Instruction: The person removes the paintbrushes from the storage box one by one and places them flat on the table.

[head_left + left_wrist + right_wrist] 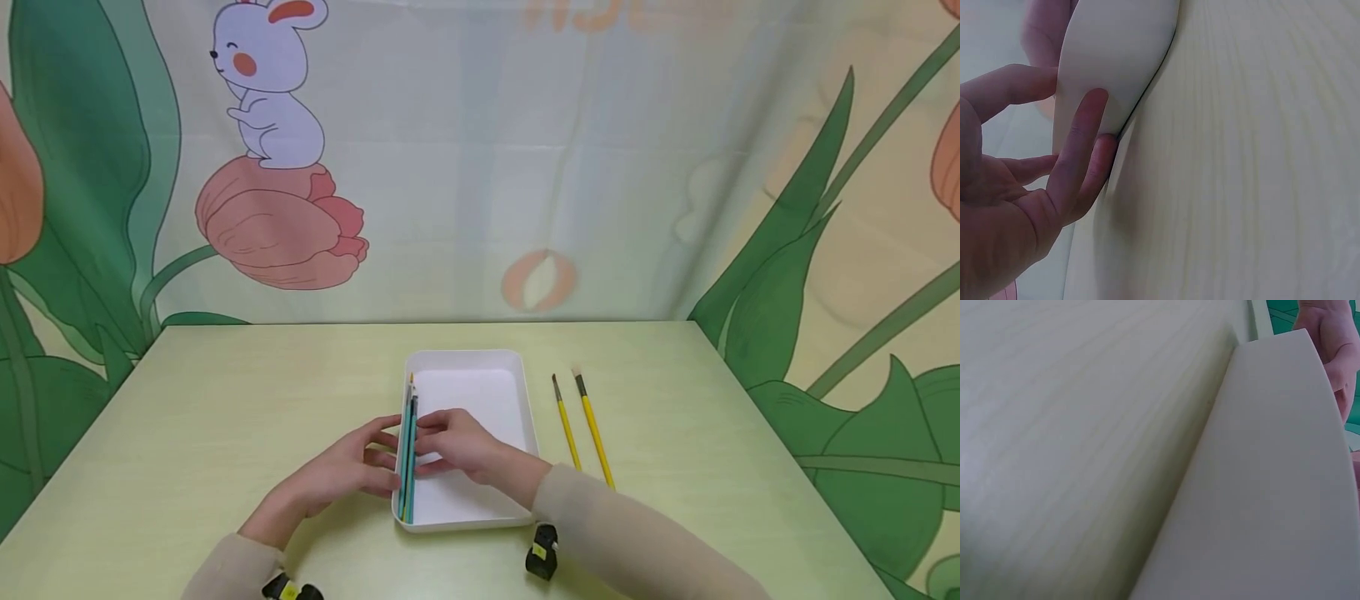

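A white tray lies on the table, long side pointing away from me. Slim teal-handled paintbrushes, tips toward the far end, lie side by side along its left inner wall; how many is hard to tell. My left hand touches the tray's left outer wall, and its extended fingers rest against that wall in the left wrist view. Reaching into the tray from the right, my right hand has spread fingertips beside the teal brushes. The right wrist view mostly shows the tray's outer wall.
Two yellow-handled paintbrushes lie on the table right of the tray, their lower ends near or behind my right sleeve. A printed curtain hangs behind the table's far edge. Pale table surface extends on both sides.
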{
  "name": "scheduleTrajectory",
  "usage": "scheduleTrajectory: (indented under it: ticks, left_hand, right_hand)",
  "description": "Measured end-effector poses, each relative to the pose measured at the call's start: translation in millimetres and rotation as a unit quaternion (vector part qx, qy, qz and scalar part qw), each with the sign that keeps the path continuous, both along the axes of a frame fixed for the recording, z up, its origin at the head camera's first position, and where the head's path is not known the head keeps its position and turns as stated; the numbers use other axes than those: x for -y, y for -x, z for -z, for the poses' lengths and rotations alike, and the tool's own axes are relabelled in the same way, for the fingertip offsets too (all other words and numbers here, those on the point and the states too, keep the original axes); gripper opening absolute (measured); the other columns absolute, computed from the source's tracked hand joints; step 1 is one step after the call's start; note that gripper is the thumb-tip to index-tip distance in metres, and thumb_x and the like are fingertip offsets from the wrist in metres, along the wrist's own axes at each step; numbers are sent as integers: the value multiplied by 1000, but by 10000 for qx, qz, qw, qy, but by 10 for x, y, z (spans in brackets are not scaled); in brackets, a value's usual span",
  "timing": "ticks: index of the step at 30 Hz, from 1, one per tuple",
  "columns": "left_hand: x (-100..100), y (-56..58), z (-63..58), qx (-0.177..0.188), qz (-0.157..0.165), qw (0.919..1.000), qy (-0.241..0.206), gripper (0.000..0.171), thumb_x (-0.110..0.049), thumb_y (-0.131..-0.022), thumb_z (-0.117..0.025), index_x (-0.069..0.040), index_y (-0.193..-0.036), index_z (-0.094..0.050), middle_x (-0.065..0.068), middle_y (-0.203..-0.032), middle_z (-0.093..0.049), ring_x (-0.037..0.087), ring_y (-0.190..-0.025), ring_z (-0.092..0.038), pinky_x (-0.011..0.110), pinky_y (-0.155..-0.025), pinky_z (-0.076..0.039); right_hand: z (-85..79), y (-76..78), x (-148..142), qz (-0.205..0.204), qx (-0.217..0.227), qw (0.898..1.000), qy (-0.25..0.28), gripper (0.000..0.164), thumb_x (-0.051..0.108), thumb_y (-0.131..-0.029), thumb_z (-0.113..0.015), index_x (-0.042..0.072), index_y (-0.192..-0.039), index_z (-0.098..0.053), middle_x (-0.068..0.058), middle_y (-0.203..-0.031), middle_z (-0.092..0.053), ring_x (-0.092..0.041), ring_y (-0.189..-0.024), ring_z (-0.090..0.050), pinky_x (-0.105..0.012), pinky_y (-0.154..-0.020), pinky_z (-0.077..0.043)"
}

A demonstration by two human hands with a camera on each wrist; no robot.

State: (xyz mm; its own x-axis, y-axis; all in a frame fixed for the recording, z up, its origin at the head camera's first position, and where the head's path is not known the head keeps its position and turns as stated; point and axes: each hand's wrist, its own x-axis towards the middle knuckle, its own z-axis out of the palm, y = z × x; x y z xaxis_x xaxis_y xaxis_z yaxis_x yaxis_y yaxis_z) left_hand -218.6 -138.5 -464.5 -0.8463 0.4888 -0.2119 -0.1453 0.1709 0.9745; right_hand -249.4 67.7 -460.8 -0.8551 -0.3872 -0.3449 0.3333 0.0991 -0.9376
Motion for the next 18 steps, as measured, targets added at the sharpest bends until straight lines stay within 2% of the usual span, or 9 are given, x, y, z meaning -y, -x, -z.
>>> scheduleTrajectory:
  ticks: [7,18]
  left_hand:
    - [8,-22,-21,-59,83,9999,-100,88,-1,-88,-74,0,-160,-23,28,-140,-40,36,-116,-57,46,-86,-60]
    - [5,-20,-12,-63,19,9999,-89,84,-2,-90,-72,-1,-159,-25,28,-139,-41,35,-115,-58,46,-85,-60]
  right_hand:
    - [1,-30,71,62,-300,9991,-304,38,-9,-92,-69,-9,-128,-58,-15,-102,-62,-21,-81,-66,-38,-74,-63]
    - [110,-8,126,222,-455,9981,-359,40,-11,-88,-71,-7,-125,-57,-14,-98,-61,-20,-76,-64,-34,-65,-63]
